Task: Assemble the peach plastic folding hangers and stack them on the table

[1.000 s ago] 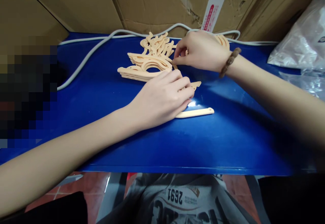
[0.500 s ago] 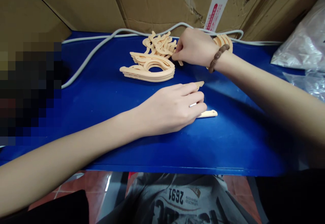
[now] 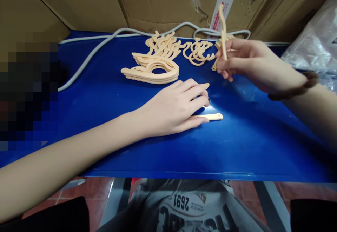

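My left hand [image 3: 181,105] lies palm down on the table, its fingers and thumb curled over a cream plastic hanger body [image 3: 216,116]. Only the ends of that body show past my fingers. Raised above the table, my right hand [image 3: 244,60] pinches a thin cream hanger piece [image 3: 223,32] between thumb and fingers. The piece stands nearly upright, seen edge-on. Left of my right hand is a small group of cream hooks [image 3: 197,53]. Beyond my left hand sits a stack of looped cream hanger bodies [image 3: 158,75], with a heap of curved hanger arms [image 3: 164,46] behind it.
More curved cream parts [image 3: 218,44] lie partly hidden behind my right hand. A grey-white cable [image 3: 102,51] loops along the back of the blue table [image 3: 184,158]. Cardboard boxes [image 3: 158,4] stand behind it. Clear plastic bags [image 3: 308,46] are at the right.
My right hand has come away from the parts at the back, moving right and lifting a hanger piece. The hooks it covered now show. My left hand's fingers have shifted slightly on the hanger body.
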`<state>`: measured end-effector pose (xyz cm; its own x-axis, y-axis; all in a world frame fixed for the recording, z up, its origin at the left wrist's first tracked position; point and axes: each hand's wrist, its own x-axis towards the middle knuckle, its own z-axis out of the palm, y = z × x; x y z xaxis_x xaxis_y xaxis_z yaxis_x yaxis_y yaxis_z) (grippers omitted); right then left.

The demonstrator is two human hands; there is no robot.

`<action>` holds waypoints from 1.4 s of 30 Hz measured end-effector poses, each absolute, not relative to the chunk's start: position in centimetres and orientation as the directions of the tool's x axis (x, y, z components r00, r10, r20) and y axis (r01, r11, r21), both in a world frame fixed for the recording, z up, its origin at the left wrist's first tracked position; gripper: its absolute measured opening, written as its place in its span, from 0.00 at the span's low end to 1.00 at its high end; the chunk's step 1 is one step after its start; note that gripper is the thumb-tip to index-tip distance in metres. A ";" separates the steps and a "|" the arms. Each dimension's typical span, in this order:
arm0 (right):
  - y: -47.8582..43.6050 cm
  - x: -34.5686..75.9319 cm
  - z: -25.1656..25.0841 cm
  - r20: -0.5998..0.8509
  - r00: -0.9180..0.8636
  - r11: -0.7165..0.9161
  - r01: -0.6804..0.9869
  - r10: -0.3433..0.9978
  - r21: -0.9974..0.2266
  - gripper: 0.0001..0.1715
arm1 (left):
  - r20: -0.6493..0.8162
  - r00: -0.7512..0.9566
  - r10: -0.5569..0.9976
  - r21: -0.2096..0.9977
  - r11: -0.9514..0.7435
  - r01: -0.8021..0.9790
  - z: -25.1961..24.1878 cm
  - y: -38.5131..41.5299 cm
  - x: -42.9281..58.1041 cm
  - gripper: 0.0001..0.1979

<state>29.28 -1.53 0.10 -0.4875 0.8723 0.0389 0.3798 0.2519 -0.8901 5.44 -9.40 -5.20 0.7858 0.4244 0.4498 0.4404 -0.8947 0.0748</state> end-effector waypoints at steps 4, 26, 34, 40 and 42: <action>-3.7 31.6 -1.0 0.013 -0.496 0.132 0.206 0.868 -0.970 0.14 | 0.429 0.772 0.468 0.196 -0.883 0.426 -5.2 -9.5 5.4 0.20; -6.4 32.9 -3.1 0.281 -0.712 0.766 0.591 0.643 -0.254 0.16 | 0.358 0.756 0.548 0.303 -0.834 0.461 -5.1 -8.9 5.0 0.20; -5.5 34.6 -2.1 0.250 -0.654 0.686 0.724 0.714 -0.068 0.18 | 0.314 0.787 0.531 0.398 -0.826 0.399 -5.0 -9.4 5.2 0.11; -5.1 35.7 -1.5 0.199 -0.582 0.576 0.812 0.789 0.092 0.26 | 0.278 0.804 0.526 0.396 -0.825 0.403 -5.0 -9.4 5.2 0.07; -5.1 35.8 -1.4 0.189 -0.559 0.555 0.828 0.807 0.080 0.25 | 0.266 0.810 0.523 0.404 -0.823 0.399 -4.9 -9.3 5.2 0.06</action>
